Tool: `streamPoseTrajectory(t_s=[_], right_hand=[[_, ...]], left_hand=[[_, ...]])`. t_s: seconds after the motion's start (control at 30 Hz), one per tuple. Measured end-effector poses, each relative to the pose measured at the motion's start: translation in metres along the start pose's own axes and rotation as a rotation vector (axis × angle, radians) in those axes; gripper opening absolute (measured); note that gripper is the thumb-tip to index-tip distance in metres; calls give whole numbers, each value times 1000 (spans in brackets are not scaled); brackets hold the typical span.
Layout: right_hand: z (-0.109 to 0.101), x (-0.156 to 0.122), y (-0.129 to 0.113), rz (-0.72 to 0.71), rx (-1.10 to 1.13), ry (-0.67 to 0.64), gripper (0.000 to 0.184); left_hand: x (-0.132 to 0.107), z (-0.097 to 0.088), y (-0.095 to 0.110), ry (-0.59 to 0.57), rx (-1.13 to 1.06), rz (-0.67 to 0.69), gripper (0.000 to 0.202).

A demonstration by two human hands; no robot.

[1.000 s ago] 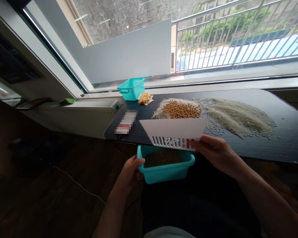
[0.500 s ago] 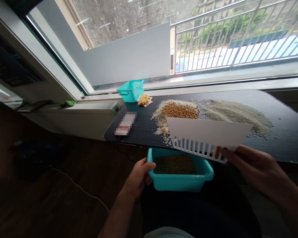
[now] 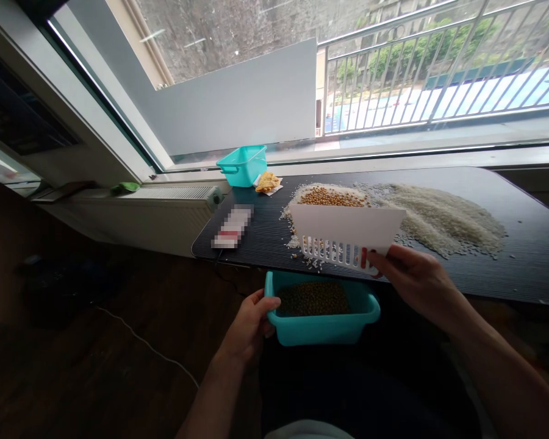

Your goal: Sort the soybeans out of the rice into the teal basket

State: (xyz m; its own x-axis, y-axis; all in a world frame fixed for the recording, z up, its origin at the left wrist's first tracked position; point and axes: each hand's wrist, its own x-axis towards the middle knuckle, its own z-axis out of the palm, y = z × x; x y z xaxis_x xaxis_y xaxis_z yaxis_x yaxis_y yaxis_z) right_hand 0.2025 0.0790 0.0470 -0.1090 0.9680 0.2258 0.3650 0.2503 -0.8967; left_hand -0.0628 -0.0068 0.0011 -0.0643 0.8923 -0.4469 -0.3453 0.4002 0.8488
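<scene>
My left hand [image 3: 251, 317] grips the left end of a turquoise plastic bin [image 3: 322, 329], thumb over its rim, just below the table's front edge. Small greenish-brown beans or grains [image 3: 318, 297] cover the bin's bottom. With my right hand [image 3: 409, 271] I pinch the right end of a white plastic panel [image 3: 345, 227] with a row of slots along its lower edge. The panel stands tilted over the table's front part, partly hiding a pile of golden-brown beans [image 3: 332, 196] on white rice-like grains [image 3: 290, 212].
A larger heap of pale grains [image 3: 452, 213] spreads over the right of the black table [image 3: 526, 262]. At the back left are a second turquoise bin [image 3: 244, 167] and a yellowish crumpled item [image 3: 268, 182]. A blurred-out flat object [image 3: 233, 227] lies at the left edge, near a radiator [image 3: 174, 213].
My right hand has moved the white panel left and slightly up, covering more of the golden-brown beans. The bin in my left hand has shifted a little to the left.
</scene>
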Motion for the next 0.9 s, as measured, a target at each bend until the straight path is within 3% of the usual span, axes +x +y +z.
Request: streamPoseTrajectory(t_s=[0.3,0.57,0.7,0.9], right_hand=[[18,10,-9,-26,37,-42,40],[70,47,-11,-161,-22,-120,40],[97,64,-12,-188,-30,-154,39],[118,81,-11,-222,-41,-213,39]], left_hand=[[0,-8,7,15,17,20,36],[-4,-41,18,186,-1,91,38],[-5,-54,21,204,-15,93,37],[-10,-63,26,256,-35,83,38]])
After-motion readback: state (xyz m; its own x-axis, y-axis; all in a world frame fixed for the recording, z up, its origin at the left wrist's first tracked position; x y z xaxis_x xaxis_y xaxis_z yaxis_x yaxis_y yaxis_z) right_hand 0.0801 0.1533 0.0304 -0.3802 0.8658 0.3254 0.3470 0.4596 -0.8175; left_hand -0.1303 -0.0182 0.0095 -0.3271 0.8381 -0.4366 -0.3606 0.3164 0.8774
